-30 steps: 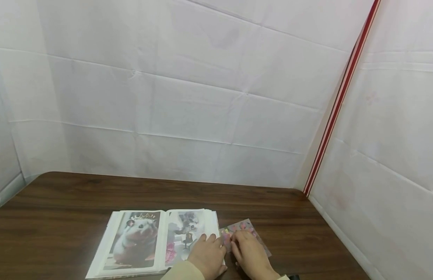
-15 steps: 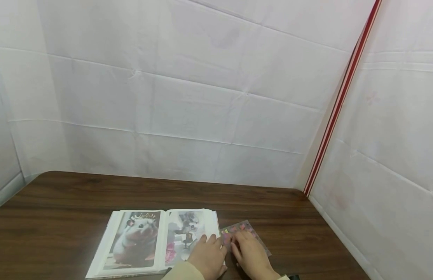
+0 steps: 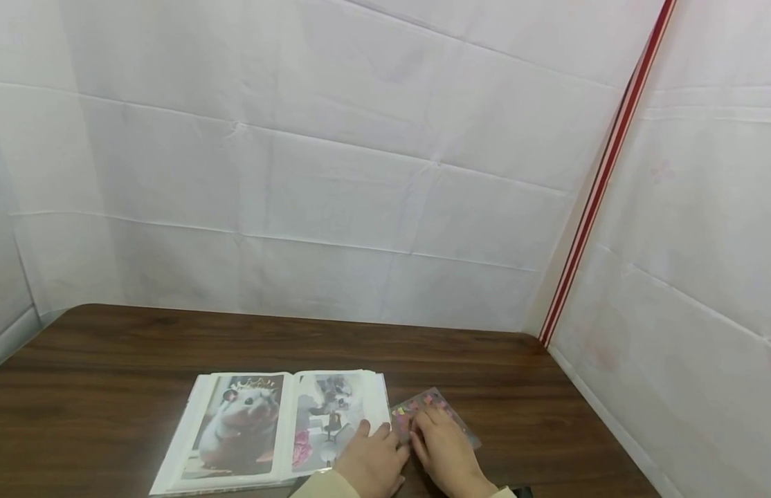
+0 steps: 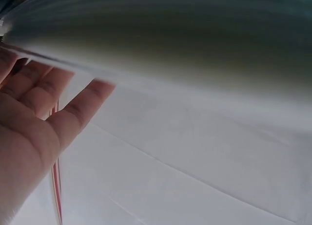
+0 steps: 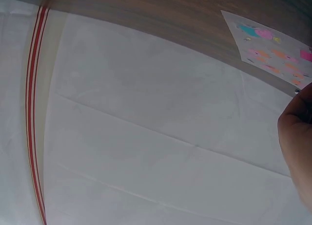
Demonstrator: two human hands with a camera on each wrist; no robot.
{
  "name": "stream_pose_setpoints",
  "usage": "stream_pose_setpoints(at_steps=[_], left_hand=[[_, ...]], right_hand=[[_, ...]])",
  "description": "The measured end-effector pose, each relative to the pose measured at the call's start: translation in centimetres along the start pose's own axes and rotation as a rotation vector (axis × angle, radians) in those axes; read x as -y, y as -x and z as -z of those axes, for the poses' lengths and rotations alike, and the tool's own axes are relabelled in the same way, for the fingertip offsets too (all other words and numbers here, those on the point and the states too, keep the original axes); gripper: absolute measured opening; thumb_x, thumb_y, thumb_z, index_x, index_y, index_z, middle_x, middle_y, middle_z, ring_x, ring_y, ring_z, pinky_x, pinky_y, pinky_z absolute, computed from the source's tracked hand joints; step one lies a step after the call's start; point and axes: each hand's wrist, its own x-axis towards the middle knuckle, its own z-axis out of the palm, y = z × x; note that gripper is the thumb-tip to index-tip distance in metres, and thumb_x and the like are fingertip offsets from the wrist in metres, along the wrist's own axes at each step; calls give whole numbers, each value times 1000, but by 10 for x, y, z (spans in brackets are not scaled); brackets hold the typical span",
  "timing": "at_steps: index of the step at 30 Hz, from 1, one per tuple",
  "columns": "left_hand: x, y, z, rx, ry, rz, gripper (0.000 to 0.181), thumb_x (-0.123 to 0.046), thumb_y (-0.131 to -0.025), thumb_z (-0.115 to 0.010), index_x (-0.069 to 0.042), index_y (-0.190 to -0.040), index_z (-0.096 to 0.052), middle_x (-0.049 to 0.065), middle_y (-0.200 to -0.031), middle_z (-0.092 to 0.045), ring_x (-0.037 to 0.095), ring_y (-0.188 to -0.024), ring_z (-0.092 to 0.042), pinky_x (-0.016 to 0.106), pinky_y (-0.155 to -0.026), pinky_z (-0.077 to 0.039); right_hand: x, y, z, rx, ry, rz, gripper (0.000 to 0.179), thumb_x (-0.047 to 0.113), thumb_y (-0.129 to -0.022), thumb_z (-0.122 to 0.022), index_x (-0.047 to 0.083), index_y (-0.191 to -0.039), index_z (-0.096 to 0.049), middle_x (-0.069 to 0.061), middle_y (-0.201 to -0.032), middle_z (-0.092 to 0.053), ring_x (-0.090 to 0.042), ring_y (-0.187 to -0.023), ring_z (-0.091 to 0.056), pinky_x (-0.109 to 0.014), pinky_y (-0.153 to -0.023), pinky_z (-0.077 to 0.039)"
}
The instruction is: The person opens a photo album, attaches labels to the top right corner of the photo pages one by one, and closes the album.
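An open photo album (image 3: 187, 432) lies on the table, with a crowned white hamster picture (image 3: 241, 429) on its left page and a cat picture (image 3: 332, 401) on its right. My left hand (image 3: 372, 460) rests at the album's lower right edge, fingers fairly straight. In the left wrist view, its fingertips (image 4: 100, 86) touch the album's edge. Beside the album is a clear sticker sheet (image 3: 430, 400) with small colourful stickers. My right hand (image 3: 446, 453) bends over this sheet, thumb and fingers curled together at it. The right wrist view shows the sheet (image 5: 265, 47) beyond the hand; the fingertips are hidden.
The dark wooden table (image 3: 142, 339) extends behind and to both sides of the album. White cloth walls (image 3: 329, 173) enclose it at the back and sides. A red-striped band (image 3: 585, 242) runs down the back right corner.
The sticker sheet's far corner has shifted slightly left under my right hand. Both hands stay nearly in place, and the album has not moved noticeably.
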Motion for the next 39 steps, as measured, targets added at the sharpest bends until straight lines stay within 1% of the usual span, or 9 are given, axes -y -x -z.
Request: stream_pose_setpoints(at_steps=[4, 10, 15, 20, 25, 28, 31, 35, 39], left_hand=[[-1, -1, 2, -6, 5, -5, 37, -50, -83, -50, -32, -115, -56, -15, -114, -57, 6, -107, -51, 37, -90, -43], [-2, -4, 4, 34, 21, 0, 38, -50, -82, -51, -32, -115, -56, -16, -115, -57, 5, -106, -52, 37, -92, -43], [-1, -5, 3, 40, 34, 9, 34, -50, -82, -52, -32, -110, -58, -16, -113, -58, 5, -105, -52, 37, -92, -43], [-2, -6, 0, 35, 48, 15, 34, -49, -82, -52, -33, -111, -58, -17, -116, -57, 6, -105, -52, 38, -92, -43], [-3, -5, -1, 29, 45, 14, 33, -48, -83, -51, -33, -112, -58, -17, -120, -56, 7, -105, -53, 39, -91, -44], [-3, -5, -1, 38, 33, 6, 34, -47, -83, -51, -34, -113, -58, -17, -121, -55, 7, -105, -53, 38, -91, -44], [-3, -5, -1, 36, 29, 4, 31, -46, -83, -52, -32, -109, -59, -16, -115, -58, 7, -102, -53, 37, -90, -44], [-1, -6, -1, 16, 40, 14, 25, -45, -83, -52, -30, -101, -62, -14, -101, -60, 7, -98, -53, 37, -88, -43], [-1, -6, -2, 17, 39, 2, 27, -46, -82, -53, -30, -102, -62, -15, -102, -60, 6, -98, -53, 36, -89, -44]], right_hand=[[0, 0, 0, 8, 17, 2, 6, 21, -84, -58, 17, -82, -54, 10, -79, -51, -6, -78, -52, -24, -74, -47], [1, 0, 0, 31, 42, -13, 6, 22, -85, -57, 16, -84, -55, 10, -81, -52, -6, -79, -53, -25, -77, -48], [2, 0, 1, 51, 10, -43, 8, 21, -86, -56, 15, -81, -53, 10, -79, -49, -3, -73, -47, -20, -70, -46], [2, 0, 2, 71, -46, -68, 6, 19, -87, -54, 14, -84, -54, 7, -85, -53, -7, -78, -51, -22, -73, -47], [3, 1, 2, 74, -68, -95, 7, 19, -89, -52, 14, -84, -51, 8, -84, -50, -5, -76, -47, -22, -71, -45], [3, 2, 2, 74, -78, -110, 7, 18, -89, -50, 14, -84, -51, 8, -83, -48, -5, -75, -45, -22, -69, -44], [-1, 1, 3, 79, -138, -146, 9, 17, -91, -47, 14, -83, -50, 7, -81, -47, -3, -72, -43, -20, -65, -42], [-9, -1, 5, 91, -298, -236, 14, 16, -93, -46, 14, -79, -48, 6, -77, -44, 0, -65, -38, -15, -55, -38], [-14, -1, 8, 128, -436, -289, 11, 19, -91, -50, 14, -81, -51, 7, -75, -45, 2, -60, -38, -14, -52, -38]])
